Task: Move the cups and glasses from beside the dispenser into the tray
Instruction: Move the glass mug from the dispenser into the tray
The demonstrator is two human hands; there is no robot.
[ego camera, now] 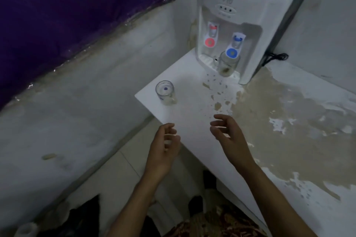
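Glasses were what I had to shift, and two of them showed: a clear mug (165, 92) standing upright near the left corner of the white counter (190, 121), well apart from the dispenser (242, 25), and a second glass mug (226, 62) sitting on the dispenser's drip ledge, right under the blue tap (237, 42). No tray was anywhere in my view, so I could not tell where they were meant to end up.

My left hand (163, 148) and right hand (229, 134) both hung just above the near edge of the counter, fingers loosely curled, holding nothing and touching nothing.

What worried me most was the corner mug. It stood close to the counter's edge, with the tiled floor (115, 175) below, and a clumsy reach from my left hand could have knocked it over the side. The counter also looked patchy, with brownish worn or wet blotches (279, 106) spreading from the dispenser's foot, and I judged that a wet glass could slip in my grip. The mug under the tap sat in a tight recess; lifting it carelessly could have bumped the tap lever and started water running.

Both mugs were transparent with side handles. The near one showed a blue mark at its bottom and looked empty; the far one seemed cloudy near its base, though I could not say whether it held anything.
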